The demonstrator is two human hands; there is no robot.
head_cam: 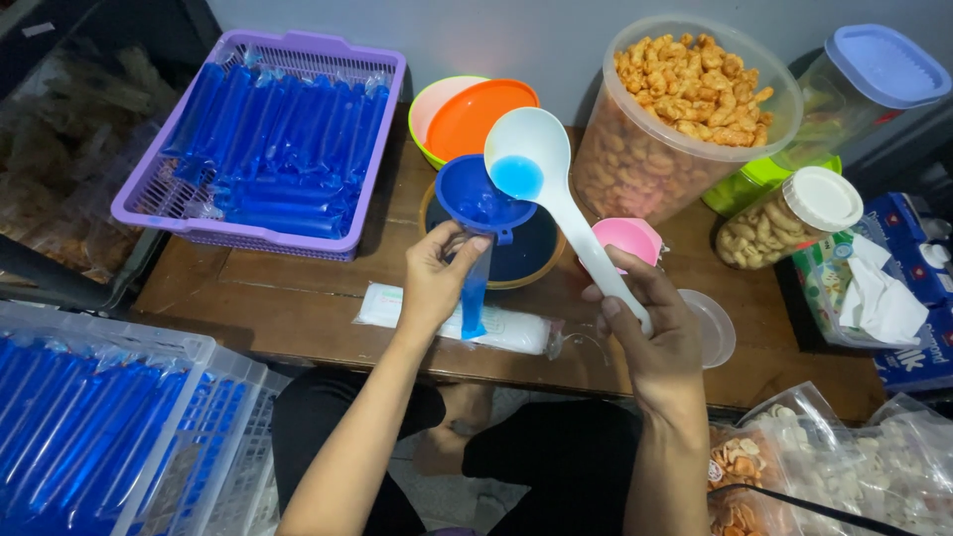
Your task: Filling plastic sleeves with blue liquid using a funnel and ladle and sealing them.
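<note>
My left hand (pixel 434 276) grips the neck of a blue funnel (pixel 480 201) together with a narrow clear plastic tube bag (pixel 474 301) hanging below it, partly filled with blue liquid. My right hand (pixel 647 318) holds the handle of a white ladle (pixel 536 164). The ladle's bowl is tilted over the funnel and holds a little blue liquid. Under the funnel sits a dark bowl (pixel 531 260) on the wooden table (pixel 298 298).
A purple basket (pixel 260 139) of filled blue tubes stands at the back left, a white basket (pixel 119 427) of more at the near left. Stacked orange and green bowls (pixel 467 114), a large snack jar (pixel 685 109), a small jar (pixel 789 213), a pink cup (pixel 630 238) and a pack of empty bags (pixel 516 328) surround the bowl.
</note>
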